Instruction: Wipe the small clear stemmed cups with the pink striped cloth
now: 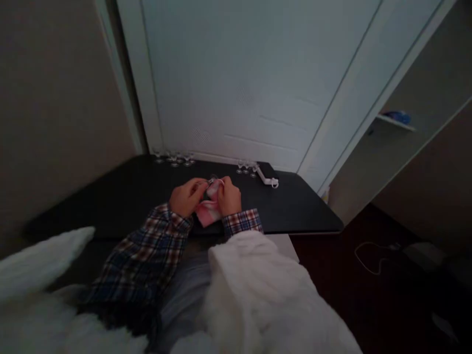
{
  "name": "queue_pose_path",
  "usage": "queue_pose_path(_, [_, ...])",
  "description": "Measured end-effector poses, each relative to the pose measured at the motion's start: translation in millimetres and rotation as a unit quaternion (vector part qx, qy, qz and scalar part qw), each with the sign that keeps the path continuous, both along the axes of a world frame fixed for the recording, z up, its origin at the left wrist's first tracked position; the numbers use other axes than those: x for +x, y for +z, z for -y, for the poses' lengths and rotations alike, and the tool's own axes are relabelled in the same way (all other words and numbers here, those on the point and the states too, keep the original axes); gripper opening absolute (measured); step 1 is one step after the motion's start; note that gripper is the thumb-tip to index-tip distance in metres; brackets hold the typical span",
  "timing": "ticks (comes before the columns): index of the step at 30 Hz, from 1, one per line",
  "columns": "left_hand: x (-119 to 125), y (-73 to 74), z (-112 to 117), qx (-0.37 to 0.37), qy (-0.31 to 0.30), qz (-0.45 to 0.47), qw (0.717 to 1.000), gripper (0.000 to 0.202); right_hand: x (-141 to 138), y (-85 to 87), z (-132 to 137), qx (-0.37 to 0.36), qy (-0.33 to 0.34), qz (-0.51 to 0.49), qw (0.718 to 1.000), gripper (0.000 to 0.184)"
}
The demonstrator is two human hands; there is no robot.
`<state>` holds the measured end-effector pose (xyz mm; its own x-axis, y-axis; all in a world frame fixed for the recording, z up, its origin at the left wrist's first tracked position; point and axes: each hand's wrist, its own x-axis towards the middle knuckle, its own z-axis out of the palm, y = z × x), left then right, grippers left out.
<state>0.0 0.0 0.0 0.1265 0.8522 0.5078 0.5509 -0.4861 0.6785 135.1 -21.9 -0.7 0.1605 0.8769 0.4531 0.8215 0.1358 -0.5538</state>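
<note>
A pink cloth point(208, 212) is held between both hands above the counter point(295, 206): gripped from the left by the left hand point(187, 196), from the right by the right hand point(229, 197). Small glasses point(173, 158) are lined behind.

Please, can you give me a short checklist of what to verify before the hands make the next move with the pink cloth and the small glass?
1. Both hands on the work: left hand and right hand meet at the pink cloth. Ok.
2. Small glass held firmly between the fingers: dark and blurred. Cannot tell.
3. Cloth over the black table, not hanging past its edge. Ok.
4. Other glasses, left group and right group, stand apart from the hands. Ok.
5. White object lies clear of the right hand. Ok.
6. Light enough to see stains on the glass: the picture is dim. Not ok.
</note>
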Motion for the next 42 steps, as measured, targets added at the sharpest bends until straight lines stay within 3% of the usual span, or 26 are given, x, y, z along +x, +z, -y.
queue_pose_path(3, [-4,-0.6,-1,0.004,0.015,0.036,0.999,0.047,8,6.8,-11,0.011,0.035,-0.022,0.999,0.025])
queue_pose_path(6, [-5,-1.5,-1,0.004,-0.002,0.05,0.999,0.049,34,15.4,-21,0.043,0.045,-0.014,0.998,0.037])
queue_pose_path(9, [-6,-2.3,-1,0.001,-0.011,0.06,0.998,0.049,73,25.7,-32,0.076,-0.113,0.029,0.99,0.049])
queue_pose_path(13, [-6,-3.8,-3,-0.002,-0.017,0.069,0.997,0.049,115,31.9,-45,0.014,-0.281,0.07,0.957,0.06])
queue_pose_path(22, [-6,-3.4,-1,0.003,-0.015,0.105,0.994,0.046,136,23.6,-52,-0.046,-0.306,0.088,0.947,0.05])
queue_pose_path(27, [-6,3.1,2,0.018,-0.013,0.135,0.991,0.043,155,34.3,-68,-0.062,-0.307,0.091,0.945,0.062])
queue_pose_path(34, [-2,28.7,0,-0.035,-0.021,0.164,0.986,0.037,190,43.3,-100,-0.175,-0.256,0.069,0.948,0.085])
queue_pose_path(42, [2,76.9,-27,-0.054,-0.014,0.175,0.983,0.036,197,37.3,-123,-0.173,-0.243,0.086,0.951,0.081])
